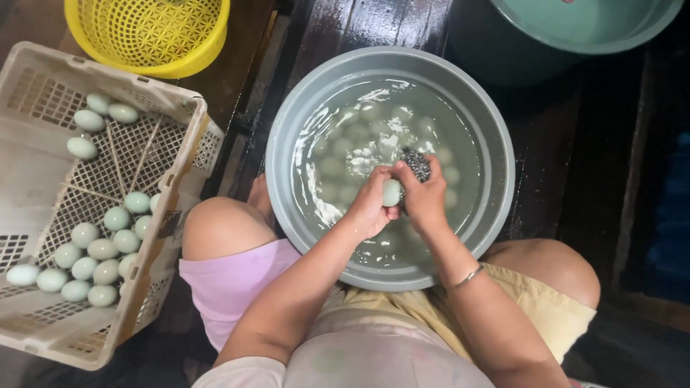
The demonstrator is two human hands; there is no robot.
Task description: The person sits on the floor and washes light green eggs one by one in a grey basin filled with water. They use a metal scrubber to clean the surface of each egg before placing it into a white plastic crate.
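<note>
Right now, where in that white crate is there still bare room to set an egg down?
The white crate has bare mesh in its upper middle, between the few eggs at the top and the big cluster of eggs lower down, and along its left side. The grey basin is crowded: submerged eggs, plus the left hand holding an egg and the right hand holding a scrubber.

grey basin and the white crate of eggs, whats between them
In the head view, the person's bent left knee sits between the grey basin and the white crate, over dark wet floor boards.
</note>
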